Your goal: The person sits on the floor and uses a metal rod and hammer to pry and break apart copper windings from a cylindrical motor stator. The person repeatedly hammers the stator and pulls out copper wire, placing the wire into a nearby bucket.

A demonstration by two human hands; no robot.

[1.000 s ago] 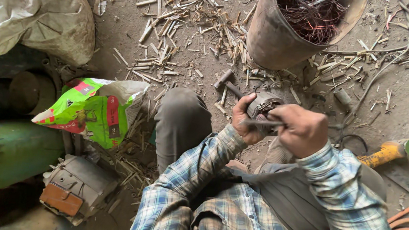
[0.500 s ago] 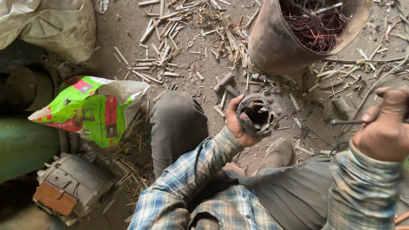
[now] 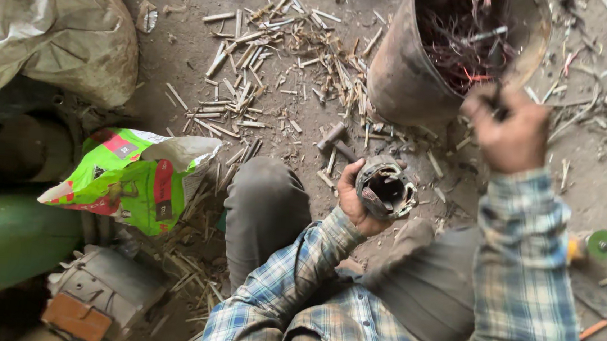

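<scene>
A rusty metal bucket [image 3: 415,78], brimming with reddish scrap wire [image 3: 465,39], stands tilted on a workshop floor strewn with wood slivers. Just beside its rim, the person's right hand [image 3: 510,129] is clenched around something thin and dark; what it is cannot be made out. Below the bucket, the left hand [image 3: 355,203] grips a round motor stator [image 3: 386,189], its bore facing up. Holding the stator steady near the bucket should keep stripped wire falling inside.
</scene>
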